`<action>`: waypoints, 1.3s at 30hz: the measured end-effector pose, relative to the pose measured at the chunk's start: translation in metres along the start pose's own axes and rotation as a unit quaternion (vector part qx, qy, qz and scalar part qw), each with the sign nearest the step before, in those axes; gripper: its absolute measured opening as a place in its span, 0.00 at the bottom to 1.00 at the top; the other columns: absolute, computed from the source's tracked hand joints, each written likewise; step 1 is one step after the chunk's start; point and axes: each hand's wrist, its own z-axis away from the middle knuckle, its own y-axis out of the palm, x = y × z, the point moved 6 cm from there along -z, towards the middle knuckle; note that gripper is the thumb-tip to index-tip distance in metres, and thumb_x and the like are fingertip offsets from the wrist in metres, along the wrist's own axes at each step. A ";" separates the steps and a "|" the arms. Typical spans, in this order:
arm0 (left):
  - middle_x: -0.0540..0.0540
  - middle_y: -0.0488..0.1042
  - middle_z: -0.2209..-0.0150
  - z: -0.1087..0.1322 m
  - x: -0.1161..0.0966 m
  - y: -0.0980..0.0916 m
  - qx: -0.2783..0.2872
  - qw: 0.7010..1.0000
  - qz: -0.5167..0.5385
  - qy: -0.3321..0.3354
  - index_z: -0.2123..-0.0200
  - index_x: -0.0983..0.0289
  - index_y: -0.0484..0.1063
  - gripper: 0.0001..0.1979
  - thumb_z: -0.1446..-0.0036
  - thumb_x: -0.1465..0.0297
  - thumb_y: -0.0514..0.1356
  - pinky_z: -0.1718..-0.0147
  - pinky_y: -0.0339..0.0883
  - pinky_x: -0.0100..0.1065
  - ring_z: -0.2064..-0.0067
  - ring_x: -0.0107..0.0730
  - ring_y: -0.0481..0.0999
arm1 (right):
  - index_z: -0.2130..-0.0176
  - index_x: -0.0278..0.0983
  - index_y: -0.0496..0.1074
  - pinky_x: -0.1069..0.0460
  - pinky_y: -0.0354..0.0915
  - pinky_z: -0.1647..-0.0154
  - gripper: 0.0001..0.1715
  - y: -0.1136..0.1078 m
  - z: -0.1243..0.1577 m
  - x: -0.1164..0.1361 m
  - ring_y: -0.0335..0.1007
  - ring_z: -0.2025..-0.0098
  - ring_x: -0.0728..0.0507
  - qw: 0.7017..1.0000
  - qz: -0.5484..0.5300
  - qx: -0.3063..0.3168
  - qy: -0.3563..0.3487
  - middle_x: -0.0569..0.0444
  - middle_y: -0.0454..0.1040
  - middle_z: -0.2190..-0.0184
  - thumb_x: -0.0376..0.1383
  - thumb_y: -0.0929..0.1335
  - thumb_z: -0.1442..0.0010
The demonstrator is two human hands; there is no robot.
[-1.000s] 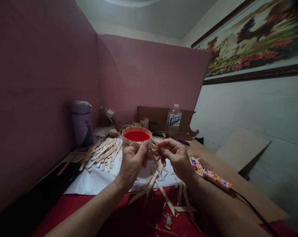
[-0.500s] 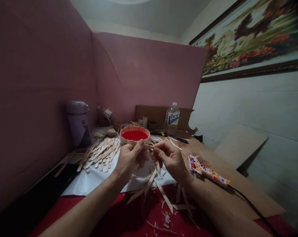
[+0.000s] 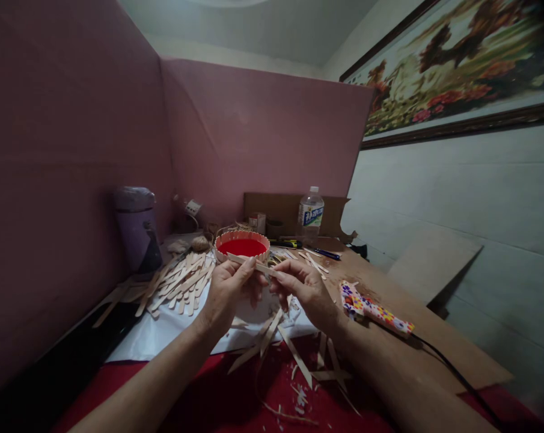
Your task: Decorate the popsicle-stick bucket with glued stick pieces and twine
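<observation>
A wooden craft stick (image 3: 266, 270) is pinched between both hands, lying crosswise in front of me. My left hand (image 3: 230, 284) grips it near its middle with thumb and fingers, and its left end sticks out past the thumb. At the right end, my right hand (image 3: 304, 288) holds it between thumb and fingertips. Just behind the stick stands a round basket (image 3: 216, 245) with a red inside and a rim of upright stick pieces. Loose cut sticks (image 3: 295, 356) lie below the hands on the red cloth, among small shavings.
A heap of craft sticks (image 3: 181, 282) covers the white sheet at left, beside a purple bottle (image 3: 139, 231). At right, a flower-patterned glue gun (image 3: 375, 310) with a black cord lies on cardboard (image 3: 434, 355). Behind are a clear plastic bottle (image 3: 311, 216) and a blue pen-like tool (image 3: 328, 254).
The stick now shows at greater length, its left end sticking out beyond my left thumb. My right fingers have closed in around its right end. The whole view has shifted slightly.
</observation>
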 end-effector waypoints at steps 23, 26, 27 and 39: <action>0.54 0.75 0.77 0.002 0.001 0.005 0.022 1.000 -0.002 -0.002 0.73 0.68 0.70 0.14 0.45 0.62 0.59 0.85 0.66 0.28 0.82 0.26 0.71 | 0.76 0.36 0.66 0.60 0.58 0.88 0.15 0.001 0.000 -0.014 0.56 0.87 0.55 0.989 -0.122 0.043 0.071 0.64 0.63 0.85 0.42 0.72 0.49; 0.54 0.75 0.77 0.003 0.001 0.007 0.030 0.999 0.009 -0.006 0.73 0.68 0.70 0.14 0.45 0.62 0.58 0.84 0.66 0.28 0.82 0.26 0.71 | 0.75 0.36 0.66 0.59 0.59 0.87 0.16 0.002 0.000 -0.014 0.57 0.86 0.55 0.990 -0.116 0.045 0.070 0.64 0.63 0.84 0.43 0.72 0.49; 0.54 0.75 0.76 0.003 0.001 0.008 0.033 0.999 0.022 -0.009 0.73 0.68 0.70 0.14 0.45 0.63 0.58 0.83 0.66 0.28 0.82 0.25 0.71 | 0.75 0.36 0.65 0.59 0.60 0.86 0.16 0.003 0.000 -0.014 0.57 0.85 0.55 0.990 -0.117 0.046 0.071 0.64 0.63 0.84 0.43 0.72 0.49; 0.56 0.76 0.75 0.001 0.009 0.005 0.010 0.999 0.030 -0.021 0.73 0.69 0.69 0.14 0.46 0.62 0.59 0.83 0.67 0.30 0.81 0.26 0.70 | 0.70 0.36 0.73 0.56 0.62 0.81 0.09 -0.004 -0.002 -0.001 0.62 0.82 0.52 0.999 0.010 -0.024 -0.029 0.59 0.69 0.80 0.40 0.70 0.47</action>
